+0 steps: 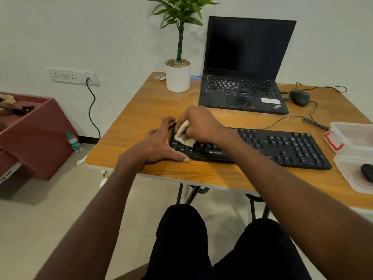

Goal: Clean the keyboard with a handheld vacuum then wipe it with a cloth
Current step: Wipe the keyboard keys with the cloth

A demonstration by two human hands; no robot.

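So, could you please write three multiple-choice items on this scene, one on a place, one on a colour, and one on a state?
1. Where is the cloth?
A. on the keyboard's left end
B. on the laptop
C. on the floor

2. What colour is the plant pot?
A. red
B. white
C. black

3. What state is the laptop in?
A. lid closed
B. open, screen dark
C. open, screen lit

Answers:
1 A, the right hand presses it on the keyboard while the left hand steadies that end.
2 B, its wall is plain white.
3 B, the lid stands up and the screen is black.
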